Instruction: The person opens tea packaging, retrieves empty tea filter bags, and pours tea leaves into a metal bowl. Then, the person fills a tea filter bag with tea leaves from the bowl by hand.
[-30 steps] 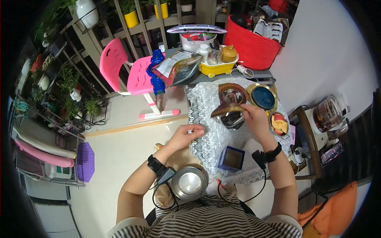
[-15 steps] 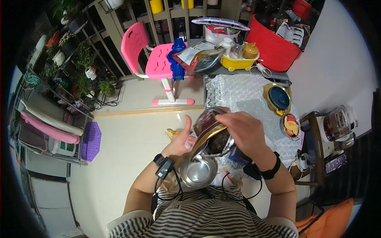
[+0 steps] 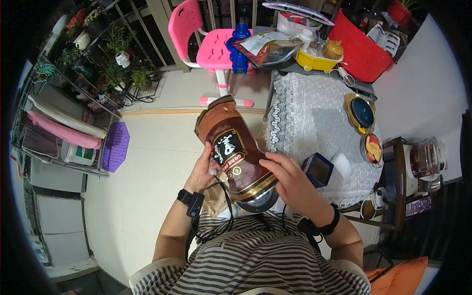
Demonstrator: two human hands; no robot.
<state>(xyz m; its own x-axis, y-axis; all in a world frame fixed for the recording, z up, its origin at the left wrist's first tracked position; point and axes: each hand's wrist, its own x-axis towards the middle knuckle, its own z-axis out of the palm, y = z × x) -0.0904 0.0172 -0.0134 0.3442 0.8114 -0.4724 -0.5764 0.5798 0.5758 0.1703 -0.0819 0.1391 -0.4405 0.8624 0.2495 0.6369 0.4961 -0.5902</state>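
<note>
A dark red foil bag (image 3: pixel 241 152) with gold trim and large white characters is tipped, its gold-striped end pointing down toward my body. My left hand (image 3: pixel 200 169) grips its left side, thumb on the printed face. My right hand (image 3: pixel 295 184) has its fingers on the bag's right edge near the gold-striped end. Beneath that end a round metal bowl (image 3: pixel 260 202) shows partly, at my lap; the bag covers the rest. What is inside the bag is hidden. Crumpled brown paper (image 3: pixel 215 199) lies beside my left wrist.
On the lace-covered table (image 3: pixel 305 108) at right stand a dark blue box (image 3: pixel 317 169), a white lid-like piece (image 3: pixel 341 166), a blue-lidded container (image 3: pixel 362 112) and a bowl of cut fruit (image 3: pixel 371 148). A pink chair (image 3: pixel 216 49) stands ahead; a plant rack (image 3: pixel 105 88) is left.
The bag has turned so its printed face shows and its mouth points down at the bowl. My left hand has closed on its side. The view has shifted, showing the blue box more fully.
</note>
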